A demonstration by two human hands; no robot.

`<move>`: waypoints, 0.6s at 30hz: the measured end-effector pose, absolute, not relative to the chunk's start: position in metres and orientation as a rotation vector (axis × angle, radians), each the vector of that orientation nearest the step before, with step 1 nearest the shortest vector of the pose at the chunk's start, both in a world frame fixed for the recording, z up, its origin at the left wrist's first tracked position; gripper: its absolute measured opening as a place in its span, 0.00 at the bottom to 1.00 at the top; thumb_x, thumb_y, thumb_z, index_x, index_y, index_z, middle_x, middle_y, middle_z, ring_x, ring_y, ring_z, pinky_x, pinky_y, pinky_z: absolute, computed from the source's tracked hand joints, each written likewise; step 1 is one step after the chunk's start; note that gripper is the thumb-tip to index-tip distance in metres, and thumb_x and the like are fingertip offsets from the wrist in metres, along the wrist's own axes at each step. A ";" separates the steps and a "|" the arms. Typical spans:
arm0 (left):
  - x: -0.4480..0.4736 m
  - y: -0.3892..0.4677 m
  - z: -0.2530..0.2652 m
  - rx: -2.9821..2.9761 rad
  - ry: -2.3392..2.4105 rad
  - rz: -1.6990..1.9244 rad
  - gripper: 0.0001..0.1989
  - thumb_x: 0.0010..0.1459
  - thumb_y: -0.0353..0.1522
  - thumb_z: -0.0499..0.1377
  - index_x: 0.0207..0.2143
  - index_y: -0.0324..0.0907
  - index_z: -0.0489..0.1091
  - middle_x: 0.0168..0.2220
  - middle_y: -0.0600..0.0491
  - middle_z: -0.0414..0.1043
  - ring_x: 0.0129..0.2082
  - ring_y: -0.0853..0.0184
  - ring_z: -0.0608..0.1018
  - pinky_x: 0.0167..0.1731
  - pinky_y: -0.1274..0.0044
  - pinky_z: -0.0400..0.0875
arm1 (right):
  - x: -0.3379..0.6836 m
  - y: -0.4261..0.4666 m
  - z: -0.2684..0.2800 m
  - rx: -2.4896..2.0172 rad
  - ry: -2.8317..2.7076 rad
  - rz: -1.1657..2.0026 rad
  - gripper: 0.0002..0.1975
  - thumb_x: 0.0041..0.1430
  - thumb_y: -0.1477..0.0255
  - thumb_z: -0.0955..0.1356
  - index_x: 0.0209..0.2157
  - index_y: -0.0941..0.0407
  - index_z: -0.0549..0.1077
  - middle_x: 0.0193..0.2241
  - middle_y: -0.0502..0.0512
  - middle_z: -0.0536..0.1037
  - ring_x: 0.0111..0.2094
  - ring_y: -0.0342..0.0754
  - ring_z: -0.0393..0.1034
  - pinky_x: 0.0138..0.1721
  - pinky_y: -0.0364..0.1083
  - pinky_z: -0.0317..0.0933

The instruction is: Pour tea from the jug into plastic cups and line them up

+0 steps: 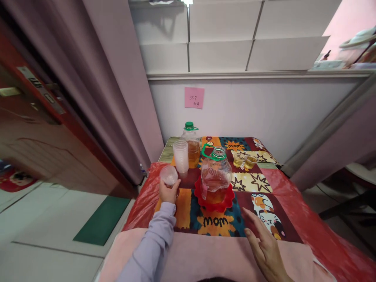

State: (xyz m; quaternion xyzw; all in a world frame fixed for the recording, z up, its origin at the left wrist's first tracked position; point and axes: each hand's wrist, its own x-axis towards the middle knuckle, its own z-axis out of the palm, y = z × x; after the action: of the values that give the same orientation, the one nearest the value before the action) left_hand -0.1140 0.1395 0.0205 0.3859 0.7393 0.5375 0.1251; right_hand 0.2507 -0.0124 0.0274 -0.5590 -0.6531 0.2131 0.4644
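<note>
My left hand (169, 191) grips a clear plastic cup (168, 174), tilted beside a tall stack of clear cups (181, 156). My right hand (261, 243) holds nothing, its fingers stretched out over the front right of the patterned mat (183, 213). Between the hands an uncapped clear jug (216, 176) with a green handle ring stands in a red scalloped dish (202, 200); amber liquid fills its lower part. Behind the stack is a second jug (193, 150) with a green cap, also part full of amber liquid.
Cups of yellowish liquid (250, 161) stand at the mat's right rear. Red plastic sheeting (293, 199) and a pink cloth (202, 254) cover the table. A pink note (194, 98) is on the wall behind. A wooden door (38, 149) stands at left.
</note>
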 end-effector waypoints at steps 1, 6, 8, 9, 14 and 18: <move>-0.116 0.145 0.017 1.112 2.164 1.521 0.27 0.45 0.48 0.71 0.42 0.44 0.68 0.35 0.52 0.75 0.36 0.58 0.79 0.41 0.66 0.76 | 0.254 -0.012 0.028 -1.390 -1.581 0.528 0.25 0.70 0.55 0.69 0.66 0.38 0.74 0.60 0.56 0.82 0.57 0.67 0.81 0.47 0.64 0.82; -0.117 0.152 0.008 1.152 2.180 1.365 0.26 0.45 0.45 0.70 0.43 0.45 0.67 0.37 0.50 0.76 0.38 0.54 0.80 0.43 0.63 0.76 | 0.281 0.027 0.032 -1.452 -1.349 0.608 0.24 0.67 0.52 0.72 0.59 0.45 0.79 0.57 0.61 0.84 0.55 0.66 0.82 0.55 0.64 0.79; -0.119 0.151 0.008 1.201 2.191 1.340 0.29 0.45 0.43 0.70 0.48 0.44 0.66 0.44 0.45 0.77 0.47 0.49 0.81 0.50 0.59 0.75 | 0.299 0.064 0.031 -1.444 -1.202 0.677 0.27 0.64 0.49 0.73 0.58 0.50 0.78 0.57 0.64 0.84 0.55 0.65 0.82 0.55 0.63 0.78; -0.120 0.151 0.007 1.228 2.206 1.332 0.32 0.44 0.42 0.70 0.51 0.42 0.66 0.48 0.42 0.77 0.54 0.46 0.79 0.55 0.57 0.72 | 0.308 0.085 0.029 -1.427 -1.117 0.671 0.31 0.62 0.47 0.73 0.58 0.53 0.77 0.57 0.67 0.83 0.54 0.65 0.83 0.55 0.63 0.78; -0.126 0.154 -0.008 1.406 2.382 1.056 0.38 0.54 0.45 0.65 0.62 0.34 0.63 0.59 0.31 0.71 0.63 0.38 0.73 0.63 0.52 0.66 | 0.343 0.197 0.021 -1.573 -1.111 0.560 0.48 0.47 0.41 0.76 0.61 0.60 0.72 0.58 0.77 0.80 0.54 0.69 0.81 0.55 0.65 0.76; -0.130 0.158 -0.018 1.458 2.466 0.904 0.40 0.57 0.49 0.62 0.63 0.30 0.63 0.58 0.27 0.72 0.61 0.36 0.74 0.60 0.51 0.68 | 0.353 0.262 0.013 -1.642 -1.123 0.468 0.46 0.40 0.47 0.80 0.57 0.58 0.74 0.53 0.75 0.82 0.54 0.71 0.80 0.56 0.68 0.73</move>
State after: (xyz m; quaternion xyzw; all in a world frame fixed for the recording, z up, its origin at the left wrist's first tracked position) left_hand -0.1298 0.1582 -0.0181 0.4843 0.8190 0.3000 0.0685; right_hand 0.3529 0.2624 0.0126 -0.6854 -0.4687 0.1953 0.5219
